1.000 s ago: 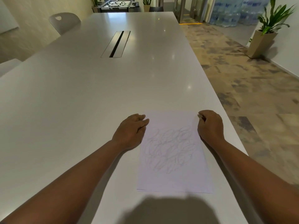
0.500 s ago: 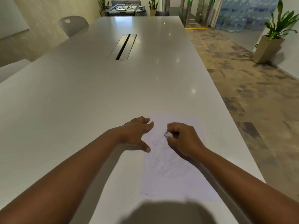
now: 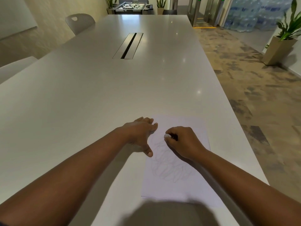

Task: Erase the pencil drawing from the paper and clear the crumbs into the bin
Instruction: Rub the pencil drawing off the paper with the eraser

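Long, smooth, pale grey surface (image 3: 81, 98), glossy enough to carry small ceiling-light reflections; a narrow rectangular metal cable hatch (image 3: 128, 45) with a dark slot is set flush along its middle, well beyond the work. A thin white rectangular sheet of paper (image 3: 164, 188) lies flat near the surface's right edge, close to the person, its near edge partly under a dark blurred shadow. Faint grey looping pencil scribble (image 3: 169, 168) covers the sheet's middle, light and tangled. Right hand (image 3: 184, 142) sits over the upper part of the sheet, fingers curled, pinching a small white rounded eraser (image 3: 167, 136) at the fingertips; the eraser's tip is down at the upper edge of the scribble. Wrist low, forearm angling in from the lower right across the sheet. Left hand (image 3: 140, 132) lies flat at the sheet's left edge, fingers straight and together pointing toward the upper left corner, thumb splayed wide back toward the person with its tip at the paper's edge; it holds nothing, bare forearm running in from lower left. No bin in view. Mottled brown-grey carpet to the right; a tapered beige planter (image 3: 276, 51) with green blade leaves stands against the wall.
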Motion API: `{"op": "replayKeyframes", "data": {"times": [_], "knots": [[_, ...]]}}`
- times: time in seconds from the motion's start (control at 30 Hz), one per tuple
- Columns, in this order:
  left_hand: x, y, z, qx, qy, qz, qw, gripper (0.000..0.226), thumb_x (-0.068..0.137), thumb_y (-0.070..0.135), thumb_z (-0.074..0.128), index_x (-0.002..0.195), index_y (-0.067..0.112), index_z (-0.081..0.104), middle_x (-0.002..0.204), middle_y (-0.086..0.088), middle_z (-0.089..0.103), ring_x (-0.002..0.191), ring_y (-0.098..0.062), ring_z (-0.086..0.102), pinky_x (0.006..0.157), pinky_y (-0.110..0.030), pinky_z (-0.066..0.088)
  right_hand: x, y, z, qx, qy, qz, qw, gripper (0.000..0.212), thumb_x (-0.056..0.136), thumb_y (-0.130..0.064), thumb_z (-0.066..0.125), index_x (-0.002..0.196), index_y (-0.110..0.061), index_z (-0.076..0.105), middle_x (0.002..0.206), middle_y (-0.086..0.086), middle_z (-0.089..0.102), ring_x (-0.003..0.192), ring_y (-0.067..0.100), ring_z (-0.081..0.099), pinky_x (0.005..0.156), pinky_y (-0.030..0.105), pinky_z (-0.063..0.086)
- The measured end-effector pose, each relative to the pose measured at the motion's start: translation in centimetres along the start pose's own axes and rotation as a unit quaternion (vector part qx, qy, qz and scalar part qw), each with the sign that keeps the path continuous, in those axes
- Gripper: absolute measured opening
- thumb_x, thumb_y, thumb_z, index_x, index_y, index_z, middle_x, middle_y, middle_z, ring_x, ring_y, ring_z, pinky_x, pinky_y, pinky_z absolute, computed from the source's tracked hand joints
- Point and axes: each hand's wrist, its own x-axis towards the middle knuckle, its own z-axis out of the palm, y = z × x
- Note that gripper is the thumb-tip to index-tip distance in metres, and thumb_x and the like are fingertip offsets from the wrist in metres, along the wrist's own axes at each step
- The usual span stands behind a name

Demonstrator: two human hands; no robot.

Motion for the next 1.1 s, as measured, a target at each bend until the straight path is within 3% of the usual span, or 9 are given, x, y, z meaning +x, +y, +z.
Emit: {"op": "replayKeyframes", "data": {"times": [0.17,0.3,0.43,0.57,0.7,0.83,0.97,1.1], "knots": [[0.0,0.1,-0.2,0.003,0.003,-0.001,1.0,0.128,0.061,0.062,0.089,0.161,0.033,0.016,0.169,0.008,0.007,0.156,-0.018,0.005,0.112,-0.051,0.039,0.8,0.6,-0.5,-0.029,0.043,0.013,0.999,0.037,0.103,-0.027,0.058,0.072,-0.008,0.064,0.066,0.005,0.066,0.065,0.022,0.062,0.066,0.041,0.053],[-0.1,0.1,-0.2,0.006,0.007,0.001,1.0,0.124,0.06,0.061,0.09,0.159,0.03,0.022,0.168,0.005,0.012,0.154,-0.02,0.011,0.11,-0.051,0.041,0.3,-0.6,0.0,-0.014,-0.027,-0.029,0.999,0.033,0.103,-0.027,0.056,0.077,-0.009,0.066,0.07,0.003,0.068,0.068,0.021,0.064,0.067,0.041,0.054],[-0.1,0.1,-0.2,0.0,0.003,-0.001,1.0,0.127,0.061,0.061,0.089,0.161,0.031,0.017,0.169,0.007,0.008,0.156,-0.02,0.004,0.113,-0.052,0.038,1.1,0.3,-0.6,-0.02,0.033,-0.003,0.999,0.029,0.105,-0.026,0.058,0.083,-0.013,0.073,0.081,-0.004,0.075,0.074,0.015,0.066,0.071,0.036,0.053],[-0.2,0.0,-0.2,-0.002,-0.001,-0.005,1.0,0.125,0.061,0.061,0.09,0.16,0.031,0.019,0.169,0.007,0.009,0.156,-0.021,0.004,0.113,-0.052,0.038,0.3,-0.8,0.0,0.0,-0.057,-0.042,0.998,0.029,0.104,-0.027,0.058,0.083,-0.011,0.07,0.079,0.0,0.073,0.077,0.017,0.067,0.074,0.042,0.056],[-0.3,0.2,-0.3,0.003,-0.003,-0.006,1.0,0.128,0.064,0.06,0.089,0.162,0.031,0.012,0.17,0.007,0.005,0.156,-0.021,0.003,0.113,-0.051,0.037,1.3,0.3,-0.7,-0.005,0.021,-0.013,1.0,0.027,0.104,-0.025,0.059,0.084,-0.013,0.074,0.085,-0.006,0.076,0.078,0.013,0.068,0.077,0.039,0.057],[-0.2,0.0,-0.1,0.0,-0.001,-0.005,1.0,0.128,0.061,0.062,0.089,0.161,0.033,0.014,0.17,0.008,0.006,0.156,-0.02,0.002,0.112,-0.051,0.038,0.5,-0.7,-0.1,0.009,-0.055,-0.033,0.998,0.022,0.103,-0.025,0.06,0.089,-0.015,0.074,0.086,-0.006,0.075,0.08,0.013,0.068,0.076,0.038,0.057],[-0.2,0.0,-0.1,-0.011,-0.004,-0.008,1.0,0.125,0.062,0.061,0.089,0.161,0.033,0.016,0.17,0.009,0.005,0.157,-0.02,0.0,0.114,-0.052,0.036,1.5,0.4,-0.7,-0.011,0.015,0.012,1.0,0.02,0.102,-0.024,0.061,0.092,-0.016,0.077,0.093,-0.005,0.078,0.084,0.015,0.069,0.076,0.032,0.053],[-0.3,0.0,-0.1,-0.012,-0.009,-0.01,1.0,0.129,0.063,0.061,0.088,0.162,0.034,0.01,0.17,0.011,0.002,0.157,-0.021,-0.004,0.116,-0.053,0.033,0.9,-0.7,0.0,-0.002,-0.038,-0.015,0.999,0.021,0.103,-0.027,0.061,0.093,-0.018,0.076,0.092,-0.007,0.077,0.084,0.013,0.069,0.077,0.035,0.056]]}}
